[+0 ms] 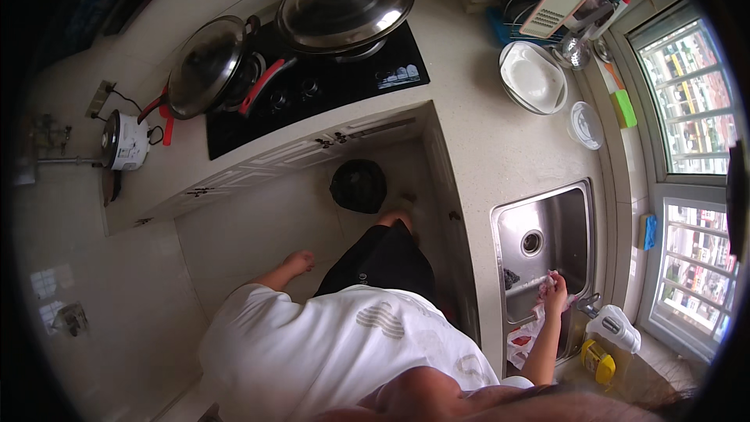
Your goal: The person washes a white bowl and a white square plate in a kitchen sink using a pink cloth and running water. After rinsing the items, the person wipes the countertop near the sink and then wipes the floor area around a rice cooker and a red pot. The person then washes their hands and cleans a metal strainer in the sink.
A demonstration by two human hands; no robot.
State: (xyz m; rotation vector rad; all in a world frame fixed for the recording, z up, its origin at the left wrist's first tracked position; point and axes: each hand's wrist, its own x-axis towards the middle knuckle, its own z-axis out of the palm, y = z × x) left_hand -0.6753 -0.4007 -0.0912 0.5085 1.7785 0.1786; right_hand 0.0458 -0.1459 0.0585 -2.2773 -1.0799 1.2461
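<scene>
Over the stainless steel double sink (542,299), my right hand (555,296) grips a crumpled pink-and-white cloth or thin bag (547,290); which it is, I cannot tell. Part of it hangs down at the divider between the basins. A dark scouring pad (511,278) lies by the left wall of the upper basin, below the drain (532,242). White plastic bags (523,344) with something red inside sit in the lower basin, partly behind my forearm. My left hand (300,262) hangs beside my body above the floor, touching nothing that I can see.
A faucet (589,303) with a white covering and a yellow bottle (597,361) stand right of the sink. Stacked white dishes (533,77), a clear plastic lid or bowl (585,125) and a dish rack (556,9) occupy the counter. Lidded pans (345,6) rest on the gas stove (316,91).
</scene>
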